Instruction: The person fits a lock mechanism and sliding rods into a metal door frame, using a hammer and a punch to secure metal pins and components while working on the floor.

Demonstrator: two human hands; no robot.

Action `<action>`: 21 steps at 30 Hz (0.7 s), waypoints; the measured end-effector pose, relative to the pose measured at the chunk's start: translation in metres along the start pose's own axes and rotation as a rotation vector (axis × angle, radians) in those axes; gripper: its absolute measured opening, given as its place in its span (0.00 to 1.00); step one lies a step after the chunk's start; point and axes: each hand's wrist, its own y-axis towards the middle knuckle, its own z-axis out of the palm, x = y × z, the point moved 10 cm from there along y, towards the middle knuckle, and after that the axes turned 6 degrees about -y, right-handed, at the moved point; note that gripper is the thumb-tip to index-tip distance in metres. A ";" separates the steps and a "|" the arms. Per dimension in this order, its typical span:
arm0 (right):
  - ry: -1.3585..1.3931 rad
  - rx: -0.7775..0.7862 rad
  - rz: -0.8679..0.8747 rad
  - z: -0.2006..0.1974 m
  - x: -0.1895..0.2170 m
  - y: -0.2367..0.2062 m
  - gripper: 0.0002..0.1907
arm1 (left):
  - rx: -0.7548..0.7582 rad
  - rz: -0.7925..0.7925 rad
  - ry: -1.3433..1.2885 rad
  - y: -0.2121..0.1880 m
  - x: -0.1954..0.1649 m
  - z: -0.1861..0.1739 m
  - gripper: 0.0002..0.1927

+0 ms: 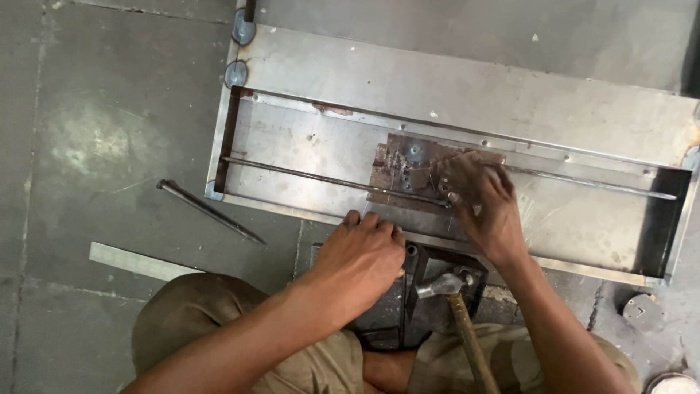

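Note:
A long shallow sheet-metal panel (467,95) lies on the floor, with a rusty lock plate (397,164) at its middle and a thin rod (306,175) running left from it. My right hand (485,204) rests on the lock plate's right side, fingers spread over the mechanism; whether it pinches a small part is hidden. My left hand (361,259) grips the panel's near rim, fingers curled over the edge. A second rod (598,182) runs right from the plate.
A hammer (456,306) lies on a dark metal block (423,292) between my knees. On the floor to the left are a long steel punch (208,210) and a flat metal strip (138,261). A small round metal object (643,312) sits at the right.

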 end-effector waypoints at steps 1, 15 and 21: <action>0.063 0.036 0.070 0.004 -0.008 0.000 0.21 | 0.014 0.007 0.025 0.001 0.000 0.002 0.19; 0.188 0.074 0.015 -0.001 0.001 -0.001 0.24 | 0.011 0.017 0.028 0.004 -0.004 0.009 0.16; 0.269 0.151 0.160 0.007 -0.011 -0.004 0.26 | 0.029 0.014 0.050 0.005 -0.003 0.010 0.16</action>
